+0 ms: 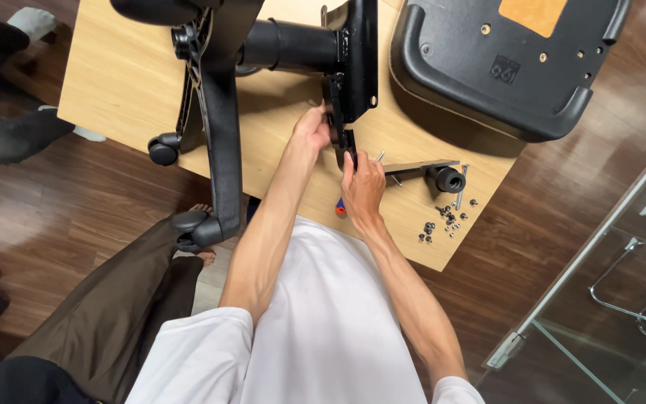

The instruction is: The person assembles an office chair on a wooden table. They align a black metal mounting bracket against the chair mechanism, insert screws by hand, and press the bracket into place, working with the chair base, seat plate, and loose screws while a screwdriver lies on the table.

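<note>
Mechanism plate [353, 67]: upright on the counter [121, 82], long axis running away from me
My left hand [312, 129]: curled on its lower edge
My right hand [362, 187]: nearer me, pinching the lever below

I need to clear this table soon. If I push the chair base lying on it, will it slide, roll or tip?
The chair base lies on its side over the table edge, so it would probably tip or slide off rather than stay put. Its casters look free, so it may roll once one touches down. It looks stiff and fairly heavy; both hands, left and right, steady its top plate.
</note>
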